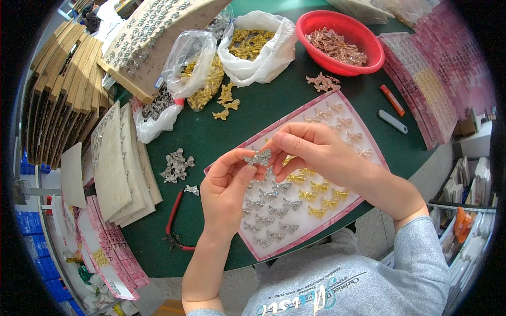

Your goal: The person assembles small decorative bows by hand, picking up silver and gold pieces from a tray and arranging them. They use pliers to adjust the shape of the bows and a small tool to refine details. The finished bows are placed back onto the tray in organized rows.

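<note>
While I look down through the head camera from afar, a bare left hand (224, 184) holds a silver bow (258, 157) between thumb and fingers, raised over a pink-bordered white board (301, 225). The bow's long axis runs nearly crosswise in my view, its right end slightly higher and pointing to the right hand (316, 150), its left end at the left fingers. The right thumb and forefinger stand close together just above the bow, their gap narrow; the tips are too small for me to be sure, so I cannot tell whether they grip anything.

Under the hands, the board carries silver bows (278, 211) on its near left, gold bows (318, 186) to their right and rose-toned bows (343, 122) farther off. On the green desk (205, 138), loose silver bows (177, 166) lie left of the hands, near a red-handled tool (174, 211). Beyond stand a white bag (247, 75) of gold pieces (250, 45) and a red bowl (376, 52) of rose-toned pieces (334, 46).
</note>
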Tool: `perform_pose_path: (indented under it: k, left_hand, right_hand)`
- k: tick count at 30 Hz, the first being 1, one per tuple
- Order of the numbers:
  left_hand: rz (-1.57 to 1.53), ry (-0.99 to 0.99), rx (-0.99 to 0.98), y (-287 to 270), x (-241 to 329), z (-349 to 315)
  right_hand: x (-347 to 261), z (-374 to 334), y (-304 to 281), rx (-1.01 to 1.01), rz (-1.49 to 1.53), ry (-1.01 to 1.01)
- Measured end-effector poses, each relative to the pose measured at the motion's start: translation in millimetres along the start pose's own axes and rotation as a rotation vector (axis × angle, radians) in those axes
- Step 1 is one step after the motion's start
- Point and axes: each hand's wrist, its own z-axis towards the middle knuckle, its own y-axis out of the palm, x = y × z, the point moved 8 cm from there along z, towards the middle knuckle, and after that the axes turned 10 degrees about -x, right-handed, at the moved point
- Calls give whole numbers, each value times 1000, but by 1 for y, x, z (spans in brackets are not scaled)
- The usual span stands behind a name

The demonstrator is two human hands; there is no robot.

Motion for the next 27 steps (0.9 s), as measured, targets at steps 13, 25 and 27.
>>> perform_pose_path:
  k: [13,25,27]
  left_hand:
    - [-13,11,-4,0,-1,1]
    - [-27,13,-9,-1,-1,0]
    - [-26,9,-5,-1,-1,0]
  right_hand:
    - [1,0,0,9,7,4]
    - [-2,1,3,-16,-24,3]
    - [-2,0,4,-14,-29,8]
